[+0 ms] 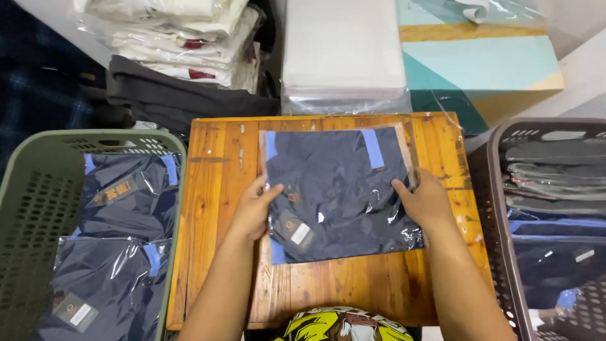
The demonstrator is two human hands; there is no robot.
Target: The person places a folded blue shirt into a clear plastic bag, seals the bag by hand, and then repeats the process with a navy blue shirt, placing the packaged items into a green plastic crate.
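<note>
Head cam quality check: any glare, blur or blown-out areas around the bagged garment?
Head view: sharp overall, no motion blur on the left hand or right hand. Glare streaks on the clear bag over the navy garment, worst near its lower edge, and on the bagged pieces in the green basket. The white stack of bags is close to blown out. The top-left corner is dark.

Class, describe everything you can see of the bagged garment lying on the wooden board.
The bagged garment is a folded dark navy piece with light blue strips, sealed in a clear, glossy plastic bag that catches glare. A small pale tag and buttons show near its lower left. It lies flat on the wooden board. The left hand presses its left edge; the right hand rests on its right side.
</note>
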